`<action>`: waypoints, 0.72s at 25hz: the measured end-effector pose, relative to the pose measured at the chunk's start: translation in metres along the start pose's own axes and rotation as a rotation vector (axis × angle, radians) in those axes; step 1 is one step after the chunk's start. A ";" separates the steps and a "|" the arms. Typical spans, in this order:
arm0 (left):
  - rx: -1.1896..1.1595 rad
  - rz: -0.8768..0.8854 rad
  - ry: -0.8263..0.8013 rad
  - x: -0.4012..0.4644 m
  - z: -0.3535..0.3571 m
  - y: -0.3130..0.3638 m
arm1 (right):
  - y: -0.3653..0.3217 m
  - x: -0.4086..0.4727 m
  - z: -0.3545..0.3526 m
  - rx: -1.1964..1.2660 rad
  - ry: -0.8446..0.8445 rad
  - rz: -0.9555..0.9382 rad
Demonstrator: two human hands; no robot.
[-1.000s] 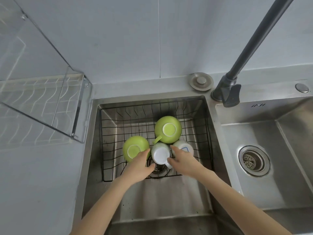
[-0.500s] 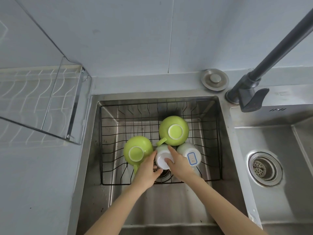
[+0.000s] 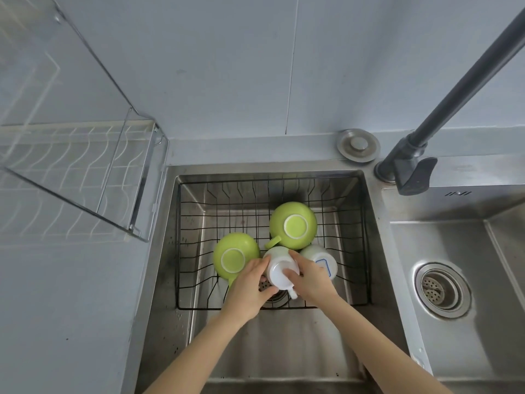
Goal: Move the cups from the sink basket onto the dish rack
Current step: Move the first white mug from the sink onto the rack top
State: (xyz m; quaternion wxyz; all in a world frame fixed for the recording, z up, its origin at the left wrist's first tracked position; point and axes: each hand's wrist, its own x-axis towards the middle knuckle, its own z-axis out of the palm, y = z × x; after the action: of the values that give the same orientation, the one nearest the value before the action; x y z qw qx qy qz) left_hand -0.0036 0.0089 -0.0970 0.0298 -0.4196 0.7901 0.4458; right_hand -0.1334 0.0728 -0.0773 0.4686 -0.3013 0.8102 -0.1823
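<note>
White cup (image 3: 279, 270), upturned in wire basket (image 3: 352, 251), gripped by left hand (image 3: 250, 288) and right hand (image 3: 311, 277); 2 green cups (image 3: 292, 224) and another white cup (image 3: 324, 258) crowd it. Rack (image 3: 85, 172) left.

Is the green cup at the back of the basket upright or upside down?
Upside down: the green cup shows its flat base ring upward, inside the basket.
</note>
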 end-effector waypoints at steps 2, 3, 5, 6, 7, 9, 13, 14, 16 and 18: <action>-0.026 0.029 0.008 -0.005 -0.005 0.006 | -0.003 -0.009 -0.006 -0.007 0.010 -0.019; -0.046 0.052 0.014 -0.009 -0.009 0.009 | -0.006 -0.014 -0.011 0.003 0.020 -0.032; -0.080 0.102 0.029 -0.015 -0.017 0.017 | -0.011 -0.025 -0.019 0.039 0.042 -0.063; -0.093 0.128 0.039 -0.018 -0.021 0.022 | -0.015 -0.032 -0.024 0.049 0.055 -0.080; -0.104 0.155 0.049 -0.023 -0.025 0.027 | -0.019 -0.039 -0.028 0.056 0.067 -0.095; -0.110 0.212 0.078 -0.034 -0.034 0.039 | -0.027 -0.056 -0.037 0.062 0.087 -0.136; -0.145 0.285 0.151 -0.059 -0.058 0.060 | -0.043 -0.094 -0.058 0.182 0.019 -0.218; -0.156 0.304 0.166 -0.066 -0.065 0.064 | -0.047 -0.104 -0.063 0.251 -0.024 -0.244; -0.200 0.322 0.180 -0.081 -0.079 0.071 | -0.053 -0.124 -0.071 0.330 -0.104 -0.321; -0.258 0.329 0.192 -0.098 -0.092 0.077 | -0.059 -0.145 -0.077 0.337 -0.175 -0.425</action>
State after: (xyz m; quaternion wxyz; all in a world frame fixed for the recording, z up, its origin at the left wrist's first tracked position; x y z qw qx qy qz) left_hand 0.0370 0.0238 0.0514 -0.1724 -0.3258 0.7836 0.5002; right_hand -0.1266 0.1249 0.0889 0.5316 -0.3968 0.6436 -0.3819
